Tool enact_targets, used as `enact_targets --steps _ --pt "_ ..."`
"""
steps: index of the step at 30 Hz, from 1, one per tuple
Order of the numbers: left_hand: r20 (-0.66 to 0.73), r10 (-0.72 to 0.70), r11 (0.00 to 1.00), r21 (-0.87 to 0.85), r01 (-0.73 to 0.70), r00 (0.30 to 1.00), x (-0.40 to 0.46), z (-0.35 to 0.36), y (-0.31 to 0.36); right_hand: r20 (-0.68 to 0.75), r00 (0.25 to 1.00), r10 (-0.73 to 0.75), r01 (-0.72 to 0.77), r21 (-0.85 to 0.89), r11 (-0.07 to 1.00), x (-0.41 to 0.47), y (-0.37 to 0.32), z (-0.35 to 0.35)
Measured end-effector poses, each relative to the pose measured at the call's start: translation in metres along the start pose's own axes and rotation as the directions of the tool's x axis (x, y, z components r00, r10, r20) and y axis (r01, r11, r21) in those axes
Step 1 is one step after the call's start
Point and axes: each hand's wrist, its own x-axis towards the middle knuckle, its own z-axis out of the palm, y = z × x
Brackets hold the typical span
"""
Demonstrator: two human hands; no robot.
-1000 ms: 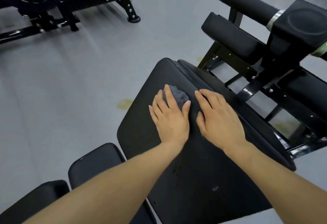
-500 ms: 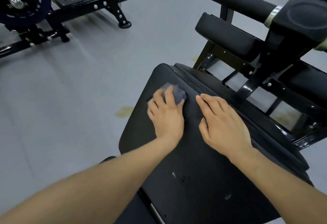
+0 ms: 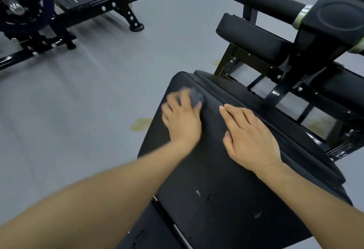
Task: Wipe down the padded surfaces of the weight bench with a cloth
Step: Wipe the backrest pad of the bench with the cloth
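Left hand blurred, fingers pressing a grey cloth onto the far end of the black bench pad, right hand flat beside it, fingers straight and together, holding nothing, grey floor around

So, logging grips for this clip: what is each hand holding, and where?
Left hand presses the grey cloth beneath its fingers. Right hand holds nothing, flat on the pad.

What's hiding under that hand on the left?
A gray cloth pokes out past the left hand, which presses it onto the black bench pad. Most of the cloth is covered by the hand, so its full shape can't be seen.
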Motion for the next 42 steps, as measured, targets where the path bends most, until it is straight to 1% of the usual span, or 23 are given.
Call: enact_targets --steps 2,4,8,9,11,12,14,16,18,19,21,24,26,27,29,31,33,34,35,37,38,40,42 --pt "0.050 0.081 0.996 0.019 -0.082 0.995 -0.027 -0.002 -0.003 -0.009 1.000 0.002 -0.002 -0.012 1.000 0.002 0.000 -0.002" --pt "0.078 0.094 0.995 0.018 -0.096 0.992 -0.004 -0.006 -0.001 0.000 1.000 -0.003 0.003 -0.014 1.000 0.001 -0.002 -0.002" --pt "0.041 -0.107 0.994 0.009 0.107 0.993 0.057 -0.007 0.006 -0.001 1.000 -0.016 0.016 -0.027 1.000 0.000 -0.003 0.003" --pt "0.024 -0.109 0.994 0.000 0.109 0.994 0.060 -0.004 0.006 0.006 1.000 -0.011 0.011 -0.042 0.999 -0.002 -0.002 0.004" --pt "0.014 -0.057 0.997 -0.049 0.058 0.998 0.061 -0.002 0.006 -0.021 1.000 -0.008 0.006 -0.081 0.997 0.001 0.001 0.004" --pt "0.012 -0.044 0.999 -0.026 0.045 0.999 0.050 0.000 0.001 -0.016 0.999 -0.029 0.028 -0.082 0.996 0.002 0.002 0.006" --pt "-0.042 0.051 0.998 0.045 -0.049 0.998 0.007 0.004 -0.008 0.011 1.000 -0.022 0.023 -0.059 0.998 -0.001 -0.001 0.006" --pt "-0.068 0.105 0.994 0.030 -0.103 0.992 -0.035 0.007 -0.009 0.003 1.000 0.011 -0.011 -0.100 0.995 -0.003 -0.001 0.006" --pt "-0.031 0.145 0.989 0.017 -0.145 0.989 -0.030 0.006 -0.008 0.007 1.000 0.015 -0.014 -0.099 0.995 -0.002 -0.001 0.009" --pt "-0.018 0.156 0.987 0.050 -0.155 0.988 -0.014 0.006 -0.007 0.012 1.000 0.003 -0.002 -0.094 0.996 -0.001 -0.001 0.010" --pt "0.035 0.085 0.994 0.071 -0.088 0.996 0.026 -0.001 0.002 0.028 1.000 -0.003 0.006 -0.119 0.993 -0.001 -0.001 0.009" --pt "0.032 -0.059 0.998 0.012 0.058 0.998 0.061 -0.002 0.011 0.053 0.999 0.001 0.008 -0.155 0.988 -0.002 -0.002 0.009" --pt "0.020 -0.058 0.998 -0.005 0.058 0.998 0.050 0.001 0.010 0.057 0.998 0.006 0.003 -0.150 0.989 -0.003 -0.001 0.008" --pt "0.003 -0.019 1.000 0.001 0.019 1.000 0.034 0.003 0.008 0.050 0.999 0.007 0.001 -0.155 0.988 -0.002 -0.001 0.008" --pt "-0.025 0.125 0.992 0.027 -0.125 0.992 -0.011 0.007 0.002 0.024 1.000 -0.011 0.015 -0.175 0.985 -0.001 -0.002 0.009" --pt "0.010 0.252 0.968 0.019 -0.252 0.968 -0.036 0.005 -0.003 -0.006 1.000 -0.023 0.022 -0.183 0.983 -0.001 -0.002 0.008" --pt "0.006 0.370 0.926 0.075 -0.369 0.929 -0.015 0.004 -0.008 -0.013 1.000 -0.014 0.011 -0.183 0.983 0.000 -0.002 0.008" --pt "0.004 0.376 0.920 0.113 -0.374 0.926 0.004 0.001 -0.008 -0.006 1.000 -0.005 0.003 -0.178 0.984 -0.001 -0.003 0.008" --pt "0.017 0.325 0.938 0.120 -0.325 0.945 0.026 -0.002 -0.006 0.000 1.000 0.005 -0.005 -0.174 0.985 -0.001 -0.004 0.008" --pt "0.050 0.136 0.989 0.051 -0.139 0.989 0.062 -0.008 0.000 -0.001 1.000 0.002 -0.002 -0.173 0.985 -0.002 -0.004 0.009" --pt "0.046 0.074 0.997 0.031 -0.075 0.996 0.069 -0.008 0.002 0.004 1.000 -0.004 0.004 -0.177 0.984 -0.002 -0.003 0.009" --pt "0.021 0.051 0.999 0.019 -0.051 0.998 0.063 -0.005 0.005 0.009 1.000 -0.003 0.005 -0.185 0.983 -0.003 -0.002 0.008" --pt "-0.002 0.082 0.996 0.026 -0.082 0.997 0.034 0.002 0.001 0.006 1.000 -0.002 0.003 -0.187 0.982 -0.003 -0.001 0.009"
